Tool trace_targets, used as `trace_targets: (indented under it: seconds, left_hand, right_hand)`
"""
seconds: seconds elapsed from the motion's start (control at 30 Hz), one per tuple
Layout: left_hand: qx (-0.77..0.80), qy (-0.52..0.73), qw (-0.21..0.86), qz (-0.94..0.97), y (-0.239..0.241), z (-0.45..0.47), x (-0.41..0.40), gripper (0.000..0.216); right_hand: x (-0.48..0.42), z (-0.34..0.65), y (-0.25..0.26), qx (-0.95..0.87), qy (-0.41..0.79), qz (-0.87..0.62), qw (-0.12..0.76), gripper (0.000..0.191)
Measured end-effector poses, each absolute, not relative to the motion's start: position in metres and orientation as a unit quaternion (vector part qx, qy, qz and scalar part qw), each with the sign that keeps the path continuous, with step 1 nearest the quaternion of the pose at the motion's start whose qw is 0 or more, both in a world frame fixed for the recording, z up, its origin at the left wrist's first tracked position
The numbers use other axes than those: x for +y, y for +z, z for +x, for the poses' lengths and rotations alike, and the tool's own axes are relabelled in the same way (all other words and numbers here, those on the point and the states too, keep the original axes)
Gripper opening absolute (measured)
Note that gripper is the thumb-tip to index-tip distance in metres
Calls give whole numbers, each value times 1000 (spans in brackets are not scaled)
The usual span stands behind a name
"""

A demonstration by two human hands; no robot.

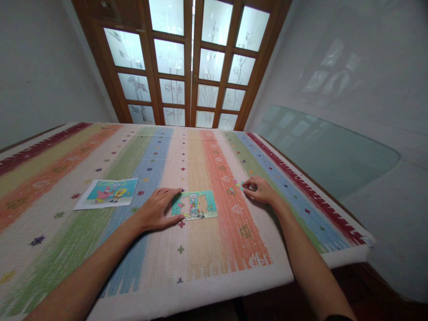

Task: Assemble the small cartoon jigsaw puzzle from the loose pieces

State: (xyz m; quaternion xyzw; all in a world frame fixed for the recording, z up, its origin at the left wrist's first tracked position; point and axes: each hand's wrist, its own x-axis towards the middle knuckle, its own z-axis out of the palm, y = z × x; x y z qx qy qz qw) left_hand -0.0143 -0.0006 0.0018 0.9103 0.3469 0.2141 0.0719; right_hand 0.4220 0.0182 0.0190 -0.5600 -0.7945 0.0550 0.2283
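Observation:
A small, partly assembled jigsaw puzzle (197,206) with gaps in it lies on the striped tablecloth (214,249). My left hand (158,208) rests flat on the cloth against the puzzle's left edge, fingers stretched out and touching it. My right hand (259,189) lies further right, its fingertips pinched on a loose puzzle piece (241,184) among a few loose pieces (231,191) on the orange stripe. A printed cartoon picture (107,193) lies to the left of my left hand.
The table's front edge (200,294) and right edge (314,187) are close. A glass sheet (324,151) leans against the right wall. Wooden doors with frosted panes (190,67) stand behind the table.

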Motion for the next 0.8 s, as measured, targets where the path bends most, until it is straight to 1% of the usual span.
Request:
trace_targets:
  seconds: [0.53,0.8]
  left_hand:
    - [347,211,73,911,-1,-15,0,70]
    - [346,205,68,913,0,-14,-1,70]
  right_hand:
    - [17,421,20,-793,76,-563,217,9]
    - [16,417,23,-776,132,-571,233,9]
